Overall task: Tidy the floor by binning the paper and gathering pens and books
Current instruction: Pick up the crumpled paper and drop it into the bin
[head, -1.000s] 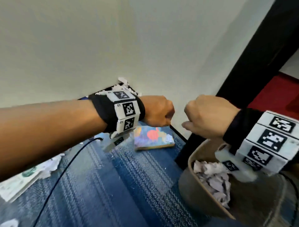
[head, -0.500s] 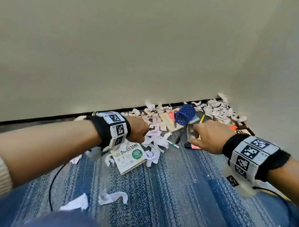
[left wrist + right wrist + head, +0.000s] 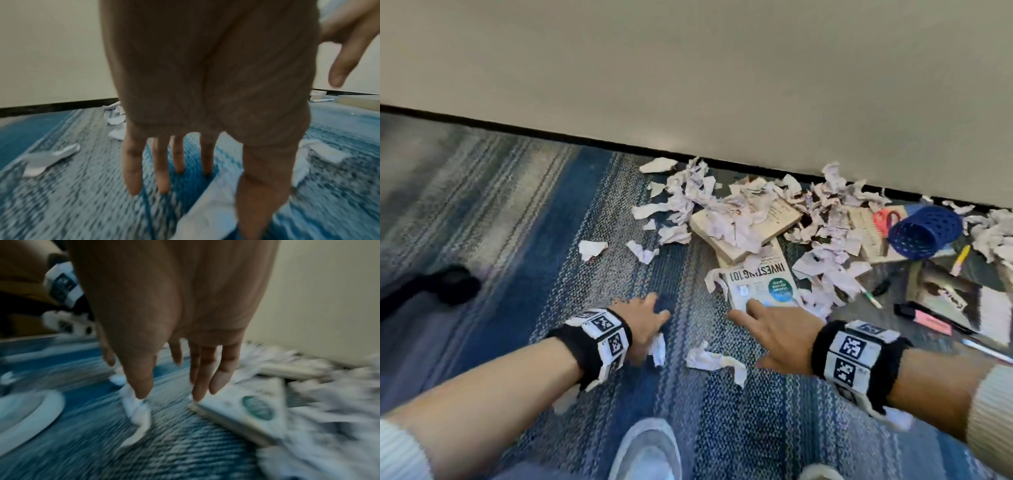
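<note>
Torn paper scraps lie heaped along the wall over several books. My left hand hovers open over the carpet, fingers spread, with one paper scrap just under its thumb side. My right hand is open, its straight fingertips at the near corner of the "Investing 101" book. A crumpled paper strip lies between the hands, under the right thumb. A blue mesh pen holder lies on its side at the right, with a white pen and a yellow pencil nearby.
A dark book and a pink highlighter lie at the far right. My shoe stands on the striped blue carpet just behind the hands. A black object sits at the left. The wall with its black skirting bounds the far side.
The view swung from the bin to the littered floor. Both hands, fists before, have opened and dropped close to the carpet, the right one reaching the book.
</note>
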The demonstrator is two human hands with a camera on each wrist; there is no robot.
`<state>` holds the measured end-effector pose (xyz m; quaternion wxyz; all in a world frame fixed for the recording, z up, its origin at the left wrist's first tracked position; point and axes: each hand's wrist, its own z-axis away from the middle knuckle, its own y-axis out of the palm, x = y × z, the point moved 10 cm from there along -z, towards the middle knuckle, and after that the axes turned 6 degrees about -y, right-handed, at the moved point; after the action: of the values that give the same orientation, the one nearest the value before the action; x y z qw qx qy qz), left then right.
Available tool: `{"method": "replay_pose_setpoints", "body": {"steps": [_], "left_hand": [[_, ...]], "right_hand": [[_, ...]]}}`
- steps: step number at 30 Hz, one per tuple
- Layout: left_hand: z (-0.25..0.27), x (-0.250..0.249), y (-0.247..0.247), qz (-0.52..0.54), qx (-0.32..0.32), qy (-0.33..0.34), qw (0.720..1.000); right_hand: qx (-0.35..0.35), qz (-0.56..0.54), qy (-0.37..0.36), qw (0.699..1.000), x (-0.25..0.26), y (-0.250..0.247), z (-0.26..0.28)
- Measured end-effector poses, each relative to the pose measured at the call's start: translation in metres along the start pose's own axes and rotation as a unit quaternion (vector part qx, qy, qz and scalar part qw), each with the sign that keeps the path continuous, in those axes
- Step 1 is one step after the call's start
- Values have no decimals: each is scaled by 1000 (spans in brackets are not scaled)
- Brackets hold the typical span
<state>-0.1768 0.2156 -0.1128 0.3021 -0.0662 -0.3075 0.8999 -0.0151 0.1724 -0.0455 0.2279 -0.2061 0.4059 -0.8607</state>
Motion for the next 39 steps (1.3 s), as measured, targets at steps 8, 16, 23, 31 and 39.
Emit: {"method": "replay_pose_setpoints", "body": {"steps": [8,16,23,31,39], "left_hand": [[5,11,34,131,-155,-34,979],[-1,65,-8,307,-263,-91,910],[-9,164,-28,370,-340,-357,788],[-61,198,-24,402,-262,-336,811],[-62,167,-60,456,-318,-296,777]], "right_hand": [[-29,-33,-34,998,56,67,-79],[-253,-22,6,967,19,-13,-86],[-131,103,167,972,-37,-19,-111],[-71,49,116,990,-44,-1,-120],[-268,31,102,958,-25,-94,-158]]}}
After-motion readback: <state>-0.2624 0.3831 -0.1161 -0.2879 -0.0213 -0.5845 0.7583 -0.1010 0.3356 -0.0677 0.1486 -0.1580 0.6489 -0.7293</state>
